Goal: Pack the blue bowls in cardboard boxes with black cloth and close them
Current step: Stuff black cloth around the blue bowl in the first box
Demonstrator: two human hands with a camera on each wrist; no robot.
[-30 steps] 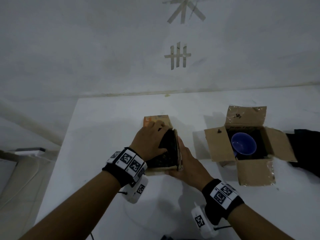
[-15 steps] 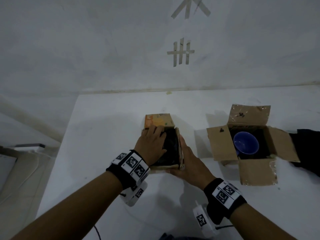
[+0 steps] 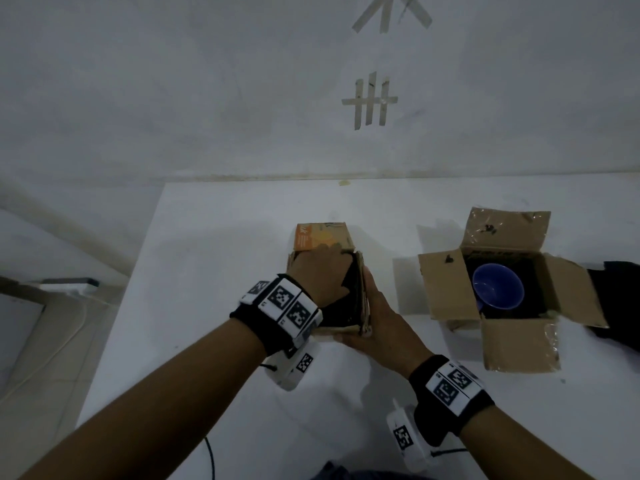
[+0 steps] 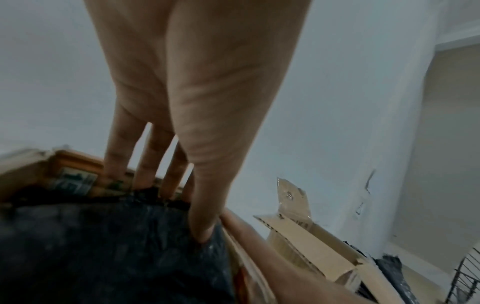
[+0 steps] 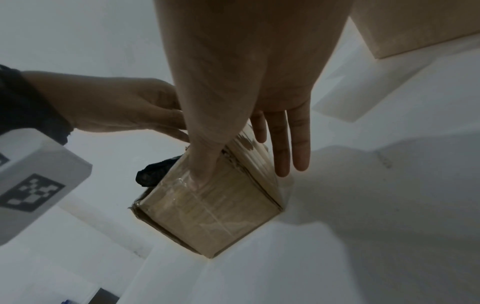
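Note:
A small cardboard box point(image 3: 322, 237) with an orange far flap stands at the table's middle, filled with black cloth point(image 3: 349, 299). My left hand point(image 3: 320, 271) lies flat on that cloth point(image 4: 103, 246) and presses it down with straight fingers point(image 4: 145, 164). My right hand point(image 3: 377, 320) rests against the box's right side. Its thumb point(image 5: 202, 164) is on the near face of the box point(image 5: 207, 216) and its fingers lie straight along the wall. Any bowl in this box is hidden. To the right, a second box point(image 3: 446, 285) stands open with a blue bowl point(image 3: 497, 291) on black cloth.
The white table point(image 3: 225, 237) meets a white wall at the back, and its left edge drops to the floor. Another piece of black cloth point(image 3: 620, 299) lies at the far right, beside the open box's spread flaps. A cable runs along the floor at left.
My left hand has pushed the bulging black cloth further down into the small box and now lies flatter on it. My right hand has stayed on the box's right side.

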